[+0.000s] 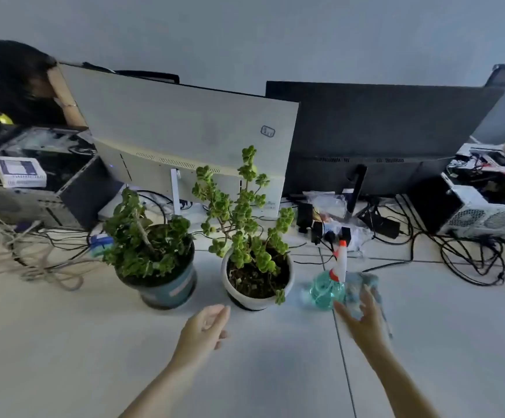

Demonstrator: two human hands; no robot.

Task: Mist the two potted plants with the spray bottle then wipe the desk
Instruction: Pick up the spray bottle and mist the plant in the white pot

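Note:
Two potted plants stand side by side on the white desk [64, 342]: a bushy one in a teal pot [169, 289] on the left and a taller one in a white pot [257, 300] on the right. To the right of the white pot stands a teal spray bottle [323, 292] with a white and red nozzle. A blue-grey cloth [361, 285] lies just behind and right of it. My right hand [362, 319] is blurred, fingers spread, right beside the bottle and over the cloth. My left hand [206, 327] hovers with loosely curled fingers in front of the pots, holding nothing.
A white monitor back [184, 128] and a black monitor back [381, 131] stand behind the plants. Power strips, plugs and tangled cables [471, 257] crowd the desk's far side. Open computer cases sit at the left [34, 176] and right [486, 206]. A person's dark hair [18, 64] shows at far left.

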